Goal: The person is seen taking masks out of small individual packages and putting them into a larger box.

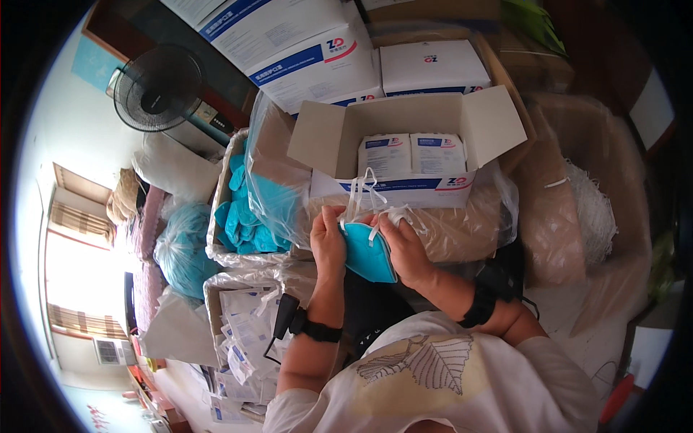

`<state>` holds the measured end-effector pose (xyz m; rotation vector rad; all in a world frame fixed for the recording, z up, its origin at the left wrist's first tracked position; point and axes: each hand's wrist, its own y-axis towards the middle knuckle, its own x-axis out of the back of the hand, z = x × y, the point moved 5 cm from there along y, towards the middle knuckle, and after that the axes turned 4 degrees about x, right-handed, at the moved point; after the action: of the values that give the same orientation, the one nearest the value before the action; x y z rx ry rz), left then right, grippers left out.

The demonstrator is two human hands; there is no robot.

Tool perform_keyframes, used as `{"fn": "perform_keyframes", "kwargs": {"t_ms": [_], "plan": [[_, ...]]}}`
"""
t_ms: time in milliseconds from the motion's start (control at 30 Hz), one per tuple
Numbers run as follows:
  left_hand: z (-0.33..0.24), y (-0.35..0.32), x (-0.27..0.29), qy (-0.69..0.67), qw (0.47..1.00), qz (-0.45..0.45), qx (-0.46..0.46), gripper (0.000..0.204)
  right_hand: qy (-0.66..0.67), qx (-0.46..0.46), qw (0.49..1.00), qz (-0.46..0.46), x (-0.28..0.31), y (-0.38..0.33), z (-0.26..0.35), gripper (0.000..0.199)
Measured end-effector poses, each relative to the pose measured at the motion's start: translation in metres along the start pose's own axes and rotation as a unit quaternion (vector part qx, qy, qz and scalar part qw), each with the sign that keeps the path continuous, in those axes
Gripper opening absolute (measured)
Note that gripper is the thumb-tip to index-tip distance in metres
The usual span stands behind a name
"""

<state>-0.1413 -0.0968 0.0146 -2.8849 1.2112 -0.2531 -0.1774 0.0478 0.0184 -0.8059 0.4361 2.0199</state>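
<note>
Turquoise face mask (369, 256) with loose white straps (356, 193) is pinched in the grip of left hand (330, 238) and right hand (406, 245) before an open carton (415, 119) containing two visible packs (386, 157), its handling seemingly unfinished, piled masks (245, 224) remaining.

- A brown cardboard surface (462, 234) under clear plastic sheeting (510, 209) bears an open white carton (404, 196), flaps spread.
- The white carton holds two white printed packets (385, 156), side by side.
- A plastic-lined box (215, 224) carries a loose heap of turquoise masks (242, 227).
- Below it, another lined box (210, 299) holds flat white-and-blue packets (249, 328), overlapping untidily.
- Upper left, one closed white carton (271, 25) rests upon another (314, 76).
</note>
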Motion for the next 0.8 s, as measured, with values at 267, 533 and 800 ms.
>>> {"fn": "perform_keyframes", "kwargs": {"t_ms": [267, 533, 800], "plan": [[-0.072, -0.055, -0.026, 0.264, 0.907, 0.102, -0.312, 0.025, -0.200, 0.084, 0.976, 0.034, 0.010, -0.008, 0.006, 0.023], [-0.021, -0.057, -0.030, 0.188, 0.954, 0.162, -0.169, 0.029, -0.222, 0.110, 0.968, 0.040, 0.007, -0.017, 0.013, 0.022], [-0.057, -0.041, 0.000, 0.280, 0.897, 0.291, -0.181, 0.029, -0.441, -0.168, 0.860, 0.192, 0.037, -0.033, 0.035, 0.026]]}}
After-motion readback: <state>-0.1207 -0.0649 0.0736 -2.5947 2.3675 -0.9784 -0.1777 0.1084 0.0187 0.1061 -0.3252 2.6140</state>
